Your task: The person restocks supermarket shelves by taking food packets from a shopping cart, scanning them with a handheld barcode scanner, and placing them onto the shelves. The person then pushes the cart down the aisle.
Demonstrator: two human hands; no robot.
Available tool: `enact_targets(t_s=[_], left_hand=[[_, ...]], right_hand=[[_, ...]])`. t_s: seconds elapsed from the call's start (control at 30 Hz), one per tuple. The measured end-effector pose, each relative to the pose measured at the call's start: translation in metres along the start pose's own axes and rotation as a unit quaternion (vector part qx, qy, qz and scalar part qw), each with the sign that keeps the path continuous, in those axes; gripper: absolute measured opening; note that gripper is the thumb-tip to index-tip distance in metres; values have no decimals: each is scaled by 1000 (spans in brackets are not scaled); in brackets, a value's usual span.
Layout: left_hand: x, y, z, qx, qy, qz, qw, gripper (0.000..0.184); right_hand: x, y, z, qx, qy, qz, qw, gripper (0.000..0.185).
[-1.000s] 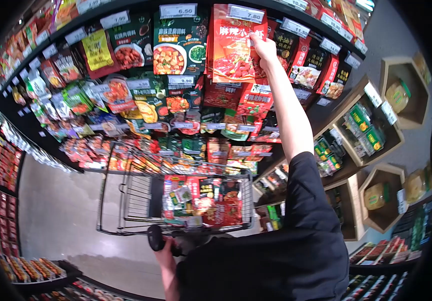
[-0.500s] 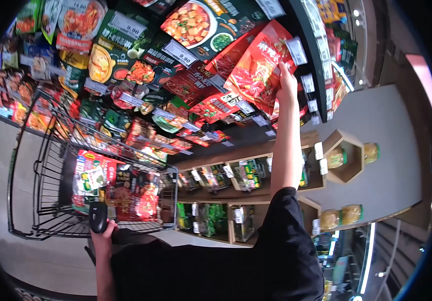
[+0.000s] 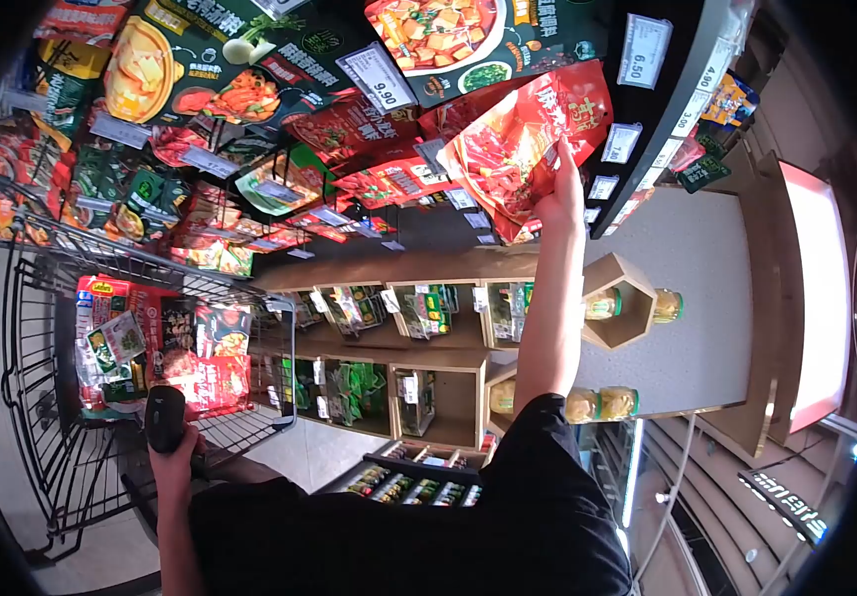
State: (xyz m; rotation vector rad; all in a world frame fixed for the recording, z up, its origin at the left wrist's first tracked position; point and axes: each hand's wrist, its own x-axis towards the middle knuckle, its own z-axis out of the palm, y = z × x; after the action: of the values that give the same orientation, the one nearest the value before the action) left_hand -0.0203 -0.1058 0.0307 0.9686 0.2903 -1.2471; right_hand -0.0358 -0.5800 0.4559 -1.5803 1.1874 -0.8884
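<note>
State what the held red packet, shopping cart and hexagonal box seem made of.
Red packet: glossy, probably plastic film or foil laminate, given its creases and bright highlights.
Shopping cart: likely dark-coated metal, judging by its thin wire grid.
Hexagonal box: matte, wood or wood-look board, from its light-brown faces.

Ahead of you, compartmented wooden shelving runs in two rows; beyond it hangs a hexagonal wooden shelf against a grey wall. A bright panel glows at your view's right; pale floor shows below.
</note>
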Motion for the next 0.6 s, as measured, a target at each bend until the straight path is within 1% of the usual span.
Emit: enact_targets(t_s=[0.1, 0.13, 0.3, 0.4, 0.47, 0.57, 0.6], left_hand=[[5, 7, 2, 2, -34, -42, 999, 13], [7, 6, 1, 3, -37, -46, 998, 13], [15, 6, 1, 35, -45, -83, 995, 13], [20, 1, 1, 24, -56, -79, 995, 13], [21, 1, 2, 24, -52, -80, 995, 13], [24, -3, 0, 21, -50, -82, 995, 14], [24, -5, 0, 20, -50, -82, 995, 14]], right_hand=[[0, 1, -2, 13, 19, 26, 999, 44], [3, 3, -5, 12, 5, 18, 1000, 46], [-4, -4, -4, 7, 22, 41, 999, 47], [-9, -5, -2, -14, 41, 46, 998, 47], [-12, -7, -1, -19, 37, 77, 996, 47], [-6, -5, -7, -31, 19, 73, 997, 47], [-9, -5, -2, -64, 57, 62, 994, 48]])
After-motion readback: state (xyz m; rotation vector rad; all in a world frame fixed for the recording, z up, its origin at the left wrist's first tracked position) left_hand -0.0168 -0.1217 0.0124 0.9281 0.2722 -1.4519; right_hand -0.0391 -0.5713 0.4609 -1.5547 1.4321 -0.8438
